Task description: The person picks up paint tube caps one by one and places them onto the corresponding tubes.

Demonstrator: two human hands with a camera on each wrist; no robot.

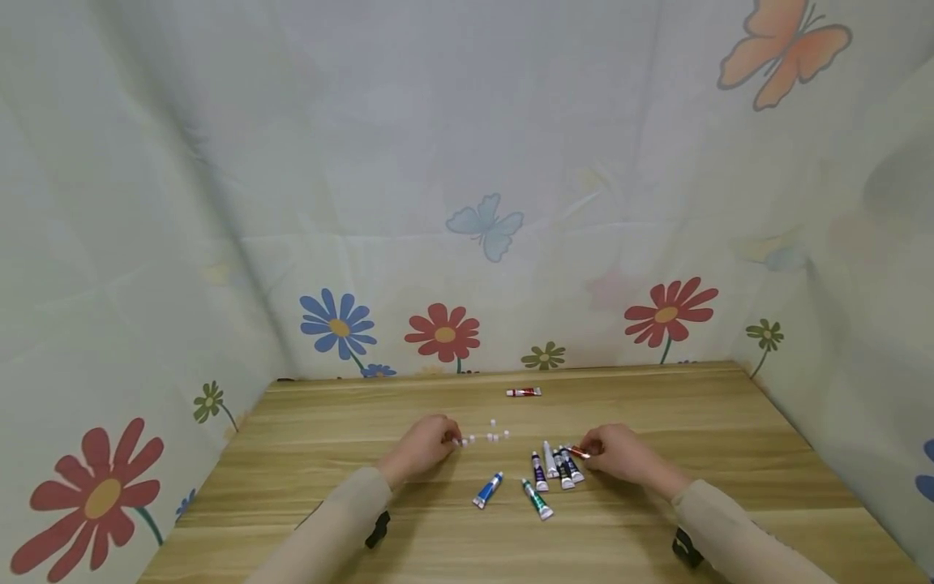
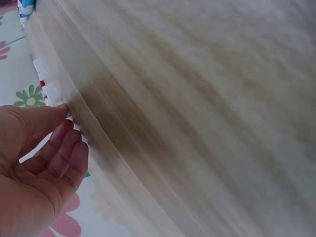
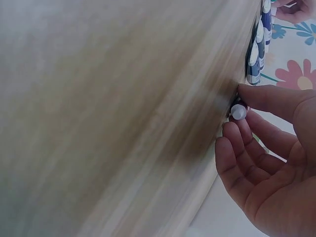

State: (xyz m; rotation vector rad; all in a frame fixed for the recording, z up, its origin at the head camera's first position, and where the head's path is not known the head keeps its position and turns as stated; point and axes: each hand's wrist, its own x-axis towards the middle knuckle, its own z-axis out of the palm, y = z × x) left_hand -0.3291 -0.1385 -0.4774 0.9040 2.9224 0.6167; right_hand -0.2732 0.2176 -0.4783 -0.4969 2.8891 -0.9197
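Note:
My left hand is low over the table, thumb and fingertips pinching what looks like a small white cap. Several more white caps lie scattered just to its right. With thumb and forefinger, my right hand grips a small reddish paint tube; its white end faces the right wrist camera. Beside that hand lie a purple tube, a pale silver tube and dark tubes, close together. Nearer me are a blue tube and a green tube.
A red paint tube lies near the back edge of the wooden table. Pale curtains printed with flowers and butterflies hang behind the table and at both sides.

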